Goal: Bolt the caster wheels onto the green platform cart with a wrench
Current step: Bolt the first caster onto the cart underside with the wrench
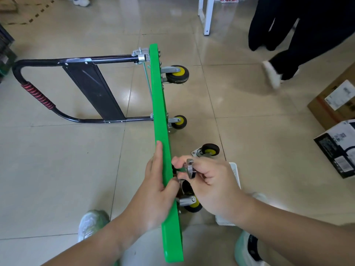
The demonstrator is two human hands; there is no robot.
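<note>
The green platform cart (159,104) stands on its long edge on the tiled floor (57,169), and its black handle (38,96) is laid out to the left side. Two caster wheels are fixed on the far part of the underside, one at the end (177,73) and one nearer to the middle (178,121). A third caster wheel (189,203) sits on the near part, partly hidden behind the hands. One loose caster (208,150) lies on the floor just beside the cart, on its right.

The left hand (155,192) comes from below and holds the upper edge of the platform. Its index finger is stretched straight along the edge, and the thumb presses on the underside of the platform, so the edge is clasped between them. The forearm goes down and left, out of the picture.

The right hand (215,187) is near the underside, just above the near caster. It holds a metal wrench (190,169): the thumb and the first fingers pinch it, and the other fingers are curled into the palm. The head of the wrench points toward the platform. I cannot tell if it sits on a bolt.

A white tray (235,173) lies on the floor under the right wrist. Cardboard boxes (336,100) stand at the right, and the legs of another person (288,35) are seen at the top right.
</note>
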